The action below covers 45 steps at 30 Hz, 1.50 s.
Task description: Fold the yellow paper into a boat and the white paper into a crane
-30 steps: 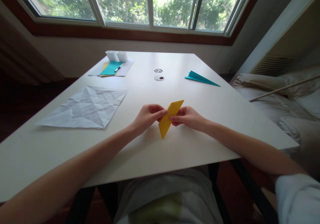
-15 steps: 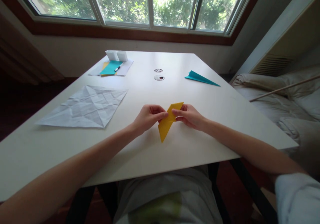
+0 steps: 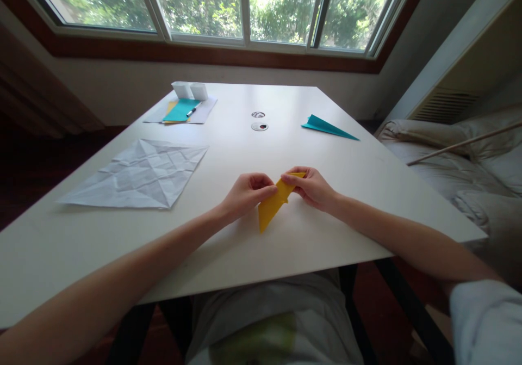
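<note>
1. Yellow paper (image 3: 272, 206) sits low over the bench (image 3: 244, 256), pinched from both sides: left hand (image 3: 244, 193) has its grip on the middle edge, right hand (image 3: 310, 186) on the top corner.
2. Compared with a second ago the piece has come down and its upper tip is bent over (looks like a new fold starting).
3. Creased white sheet (image 3: 136, 173) and teal paper dart (image 3: 328, 127) lie well apart, untouched.

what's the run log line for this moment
left hand: pinching yellow folded paper | right hand: pinching its upper end | paper: above white table
</note>
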Each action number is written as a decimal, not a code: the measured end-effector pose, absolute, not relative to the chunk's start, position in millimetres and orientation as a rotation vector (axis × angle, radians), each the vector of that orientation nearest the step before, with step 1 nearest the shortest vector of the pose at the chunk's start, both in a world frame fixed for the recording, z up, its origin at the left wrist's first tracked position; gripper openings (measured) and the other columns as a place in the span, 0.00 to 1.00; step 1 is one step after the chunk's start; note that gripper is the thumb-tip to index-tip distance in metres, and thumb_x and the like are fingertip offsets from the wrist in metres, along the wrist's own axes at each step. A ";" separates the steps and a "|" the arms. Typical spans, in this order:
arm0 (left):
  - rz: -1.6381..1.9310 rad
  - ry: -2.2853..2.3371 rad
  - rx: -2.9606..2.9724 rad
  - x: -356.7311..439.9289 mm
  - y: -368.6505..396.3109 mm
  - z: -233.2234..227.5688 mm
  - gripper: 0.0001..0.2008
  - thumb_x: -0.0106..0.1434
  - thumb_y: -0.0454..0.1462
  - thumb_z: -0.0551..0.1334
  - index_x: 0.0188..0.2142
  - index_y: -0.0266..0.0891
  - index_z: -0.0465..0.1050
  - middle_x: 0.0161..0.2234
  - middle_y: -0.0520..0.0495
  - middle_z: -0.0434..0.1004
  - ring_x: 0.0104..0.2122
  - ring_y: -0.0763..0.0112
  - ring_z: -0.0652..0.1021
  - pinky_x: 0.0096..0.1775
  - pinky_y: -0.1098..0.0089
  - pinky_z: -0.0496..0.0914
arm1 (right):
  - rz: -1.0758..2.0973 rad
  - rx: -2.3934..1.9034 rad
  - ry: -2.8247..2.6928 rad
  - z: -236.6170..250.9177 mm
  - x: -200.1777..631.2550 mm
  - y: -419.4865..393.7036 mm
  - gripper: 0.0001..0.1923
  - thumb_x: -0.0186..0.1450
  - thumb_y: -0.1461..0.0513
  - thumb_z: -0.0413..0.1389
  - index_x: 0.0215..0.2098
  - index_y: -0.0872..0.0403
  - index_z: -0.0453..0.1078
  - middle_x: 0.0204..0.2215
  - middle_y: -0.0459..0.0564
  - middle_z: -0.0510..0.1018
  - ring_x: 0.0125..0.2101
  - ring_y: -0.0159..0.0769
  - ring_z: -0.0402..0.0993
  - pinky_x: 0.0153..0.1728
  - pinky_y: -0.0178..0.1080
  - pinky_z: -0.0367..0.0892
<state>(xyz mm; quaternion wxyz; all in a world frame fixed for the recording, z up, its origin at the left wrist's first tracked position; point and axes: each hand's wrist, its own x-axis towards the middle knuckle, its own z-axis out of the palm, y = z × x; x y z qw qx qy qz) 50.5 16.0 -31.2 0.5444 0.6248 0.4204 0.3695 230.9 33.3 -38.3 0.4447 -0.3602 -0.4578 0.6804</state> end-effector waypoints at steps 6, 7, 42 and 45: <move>0.919 0.993 1.468 48.3 17.0 -33.2 0.15 0.52 0.45 0.65 0.30 0.33 0.72 0.27 0.48 0.76 0.28 0.71 0.75 0.29 0.74 0.66 | 1.576 -0.895 -1.101 -37.4 235.5 37.4 0.13 0.46 0.58 0.67 0.23 0.56 0.72 0.22 0.45 0.75 0.25 0.29 0.72 0.30 0.36 0.69; 0.915 1.001 1.471 48.1 17.1 -33.3 0.15 0.52 0.45 0.65 0.29 0.33 0.73 0.28 0.47 0.76 0.28 0.71 0.75 0.29 0.74 0.66 | 1.567 -0.895 -1.101 -37.3 235.9 37.8 0.13 0.46 0.58 0.67 0.23 0.56 0.72 0.22 0.45 0.75 0.26 0.29 0.72 0.31 0.36 0.69; 1.183 1.084 1.867 48.8 13.3 -39.2 0.12 0.56 0.40 0.63 0.37 0.38 0.67 0.40 0.46 0.72 0.30 0.74 0.75 0.32 0.70 0.72 | 1.439 -0.970 -1.488 -39.3 235.7 31.3 0.16 0.53 0.55 0.63 0.36 0.56 0.74 0.29 0.49 0.77 0.26 0.29 0.71 0.30 0.35 0.70; 1.159 1.139 2.044 49.6 10.1 -36.2 0.10 0.56 0.39 0.63 0.37 0.38 0.69 0.40 0.46 0.71 0.31 0.73 0.74 0.32 0.71 0.72 | 1.455 -0.960 -1.507 -39.0 235.3 30.3 0.17 0.53 0.55 0.63 0.37 0.56 0.74 0.32 0.49 0.78 0.28 0.31 0.73 0.32 0.36 0.71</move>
